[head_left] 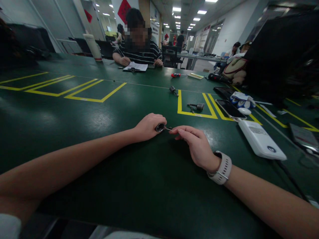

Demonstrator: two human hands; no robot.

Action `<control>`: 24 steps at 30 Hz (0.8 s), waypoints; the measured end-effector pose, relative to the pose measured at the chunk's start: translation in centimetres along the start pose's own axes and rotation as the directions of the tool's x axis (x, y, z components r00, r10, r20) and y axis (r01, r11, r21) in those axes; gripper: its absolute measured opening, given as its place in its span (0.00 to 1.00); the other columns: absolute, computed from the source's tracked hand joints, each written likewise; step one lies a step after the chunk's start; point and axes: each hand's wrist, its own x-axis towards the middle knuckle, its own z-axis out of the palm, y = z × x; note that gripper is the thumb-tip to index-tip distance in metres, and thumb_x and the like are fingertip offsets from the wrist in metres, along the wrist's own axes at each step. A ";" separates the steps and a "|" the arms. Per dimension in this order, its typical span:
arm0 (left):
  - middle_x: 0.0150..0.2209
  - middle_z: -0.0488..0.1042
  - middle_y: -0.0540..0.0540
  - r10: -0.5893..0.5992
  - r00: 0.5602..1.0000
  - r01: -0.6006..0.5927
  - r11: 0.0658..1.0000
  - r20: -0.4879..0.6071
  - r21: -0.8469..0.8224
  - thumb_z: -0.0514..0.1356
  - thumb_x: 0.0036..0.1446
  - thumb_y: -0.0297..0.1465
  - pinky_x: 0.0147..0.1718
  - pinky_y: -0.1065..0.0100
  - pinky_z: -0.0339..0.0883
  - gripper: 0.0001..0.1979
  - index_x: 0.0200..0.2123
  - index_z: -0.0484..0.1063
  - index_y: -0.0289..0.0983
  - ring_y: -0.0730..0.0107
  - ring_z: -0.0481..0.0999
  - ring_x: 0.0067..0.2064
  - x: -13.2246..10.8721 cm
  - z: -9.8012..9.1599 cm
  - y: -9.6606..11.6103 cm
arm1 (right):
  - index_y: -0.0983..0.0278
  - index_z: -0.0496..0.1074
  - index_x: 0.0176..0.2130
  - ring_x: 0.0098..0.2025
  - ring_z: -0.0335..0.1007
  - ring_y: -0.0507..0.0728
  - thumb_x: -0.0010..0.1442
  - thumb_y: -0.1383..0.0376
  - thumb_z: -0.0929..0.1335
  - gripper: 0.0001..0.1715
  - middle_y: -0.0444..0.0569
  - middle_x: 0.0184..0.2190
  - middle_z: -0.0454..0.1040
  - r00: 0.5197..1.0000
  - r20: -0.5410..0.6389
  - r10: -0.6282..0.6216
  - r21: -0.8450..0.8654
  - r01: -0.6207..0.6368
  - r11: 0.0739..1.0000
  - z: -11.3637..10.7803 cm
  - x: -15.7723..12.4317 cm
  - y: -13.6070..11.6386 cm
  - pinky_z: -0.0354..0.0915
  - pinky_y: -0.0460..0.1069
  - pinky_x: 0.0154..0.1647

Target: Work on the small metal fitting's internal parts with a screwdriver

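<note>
My left hand (149, 126) rests on the green table (74, 132), its fingers curled round a small dark round metal part (159, 127). A thin metal piece (168, 128) sticks out of that part to the right. My right hand (193, 143), with a white watch on the wrist, pinches the end of this thin piece with thumb and forefinger. The two hands almost meet at the middle of the table.
A small metal cylinder part (197, 106) lies in a yellow-taped square, another dark part (173, 90) and a red screwdriver (175, 75) lie farther back. Phones (229, 109), gloves (240, 99) and a white device (260, 139) lie at right. A person in a striped shirt (139, 53) sits opposite, writing on paper.
</note>
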 end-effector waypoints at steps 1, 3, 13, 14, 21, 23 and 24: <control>0.27 0.68 0.50 -0.002 1.000 0.002 1.000 -0.007 -0.016 0.56 0.52 0.26 0.32 0.68 0.59 0.02 0.28 0.65 0.35 0.70 0.68 0.31 0.0 0.0 0.0 | 0.61 0.77 0.34 0.42 0.69 0.57 0.57 0.63 0.65 0.10 0.48 0.36 0.76 0.999 0.000 0.036 0.057 -0.036 0.998 -0.1 0.1 0.1 0.63 0.54 0.42; 0.26 0.68 0.50 -0.013 1.000 0.012 0.998 -0.021 -0.056 0.56 0.53 0.27 0.32 0.69 0.59 0.03 0.27 0.65 0.35 0.71 0.68 0.30 0.0 -0.1 0.0 | 0.62 0.77 0.34 0.43 0.68 0.58 0.57 0.63 0.65 0.10 0.49 0.37 0.76 0.997 0.012 0.081 0.139 -0.082 0.987 -0.2 0.3 0.1 0.63 0.54 0.42; 0.25 0.67 0.51 -0.049 0.997 0.045 0.997 -0.065 -0.060 0.56 0.53 0.30 0.30 0.69 0.58 0.06 0.26 0.64 0.35 0.72 0.67 0.28 0.2 -0.1 0.1 | 0.60 0.75 0.38 0.41 0.69 0.56 0.60 0.64 0.63 0.12 0.47 0.37 0.74 0.991 0.031 -0.129 -0.197 0.132 0.972 0.3 -0.5 -0.9 0.63 0.53 0.43; 0.25 0.67 0.51 -0.048 0.997 0.045 0.998 -0.061 -0.047 0.56 0.53 0.29 0.30 0.69 0.58 0.05 0.26 0.64 0.35 0.72 0.67 0.28 0.2 -0.1 0.1 | 0.60 0.75 0.39 0.40 0.69 0.55 0.60 0.65 0.63 0.12 0.47 0.36 0.74 0.989 0.041 -0.139 -0.240 0.145 0.960 0.4 -0.6 -1.0 0.63 0.53 0.42; 0.26 0.67 0.51 -0.028 0.999 0.027 0.998 -0.024 -0.051 0.55 0.54 0.29 0.32 0.68 0.59 0.05 0.26 0.64 0.35 0.71 0.67 0.30 0.1 -0.2 0.2 | 0.61 0.76 0.37 0.41 0.68 0.57 0.59 0.62 0.64 0.12 0.48 0.38 0.75 0.999 0.042 0.009 -0.014 -0.008 1.000 0.1 -0.2 -0.4 0.64 0.53 0.42; 0.26 0.67 0.51 -0.031 0.999 0.028 0.996 -0.026 -0.087 0.55 0.54 0.29 0.32 0.68 0.59 0.05 0.26 0.64 0.35 0.72 0.67 0.30 0.1 -0.3 0.2 | 0.62 0.76 0.36 0.42 0.69 0.57 0.58 0.62 0.64 0.11 0.49 0.38 0.75 0.996 0.054 0.065 0.114 -0.071 0.991 -0.1 0.1 -0.2 0.65 0.53 0.41; 0.26 0.67 0.51 -0.030 0.999 0.027 0.994 -0.028 -0.108 0.55 0.54 0.29 0.32 0.69 0.60 0.05 0.26 0.64 0.35 0.72 0.67 0.29 0.1 -0.3 0.2 | 0.62 0.76 0.36 0.43 0.69 0.57 0.58 0.62 0.64 0.11 0.50 0.38 0.75 0.994 0.063 0.084 0.163 -0.093 0.982 -0.2 0.2 -0.1 0.65 0.53 0.41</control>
